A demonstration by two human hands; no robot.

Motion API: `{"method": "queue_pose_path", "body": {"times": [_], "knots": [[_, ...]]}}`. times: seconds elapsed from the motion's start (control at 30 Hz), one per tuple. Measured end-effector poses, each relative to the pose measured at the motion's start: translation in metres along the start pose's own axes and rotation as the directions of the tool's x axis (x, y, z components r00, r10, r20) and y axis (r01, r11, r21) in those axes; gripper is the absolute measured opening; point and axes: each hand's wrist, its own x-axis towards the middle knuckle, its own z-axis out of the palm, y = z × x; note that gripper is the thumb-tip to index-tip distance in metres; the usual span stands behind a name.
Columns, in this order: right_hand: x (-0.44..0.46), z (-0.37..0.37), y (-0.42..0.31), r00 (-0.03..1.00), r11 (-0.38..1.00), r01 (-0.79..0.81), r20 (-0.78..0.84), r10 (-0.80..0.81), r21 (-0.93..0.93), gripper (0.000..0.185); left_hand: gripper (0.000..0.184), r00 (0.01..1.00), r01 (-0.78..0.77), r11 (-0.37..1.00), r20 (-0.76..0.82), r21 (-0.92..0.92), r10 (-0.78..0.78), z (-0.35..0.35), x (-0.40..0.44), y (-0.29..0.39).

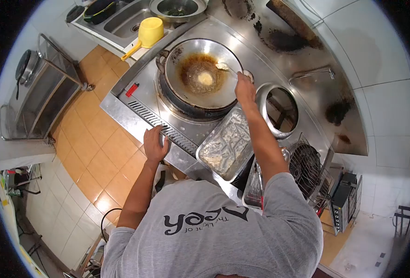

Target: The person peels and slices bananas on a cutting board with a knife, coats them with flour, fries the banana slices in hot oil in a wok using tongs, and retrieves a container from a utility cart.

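Note:
My right hand (pixel 245 90) is closed round the handle of a spoon (pixel 223 66), whose bowl carries something pale over the right side of a wok (pixel 176 88). Brownish liquid lies in the wok, with a pale round piece (pixel 205 78) in it. The wok rests on a round burner in the steel counter. My left hand (pixel 156 144) lies at the counter's front edge by the slotted grate (pixel 161 125), fingers apart and holding nothing. Below the wok, a metal tray (pixel 226 147) has a whitish layer in it.
A red lighter (pixel 131 90) lies left of the burner. Farther back are a yellow dipper (pixel 150 33), a sink (pixel 126 24) and a metal bowl (pixel 178 8). A ring-shaped metal pot (pixel 262 101) and a wire rack (pixel 305 167) stand at the right. A wheeled cart (pixel 47 99) is far left.

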Motion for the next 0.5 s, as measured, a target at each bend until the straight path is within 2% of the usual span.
{"method": "queue_pose_path", "body": {"times": [0.23,0.5], "knots": [[-0.0009,-0.0032,-0.0017,0.999,0.999,-0.04,-0.034,0.041,0.034,0.037,0.043,1.0,-0.007,1.0,0.018,0.004,0.007,0.0003,0.0004,-0.001],[0.0018,-0.0004,-0.0032,0.996,0.994,-0.074,-0.049,0.078,0.079,0.034,0.044,1.0,-0.017,1.0,0.008,0.013,0.017,0.0017,-0.0006,-0.0027]]}}
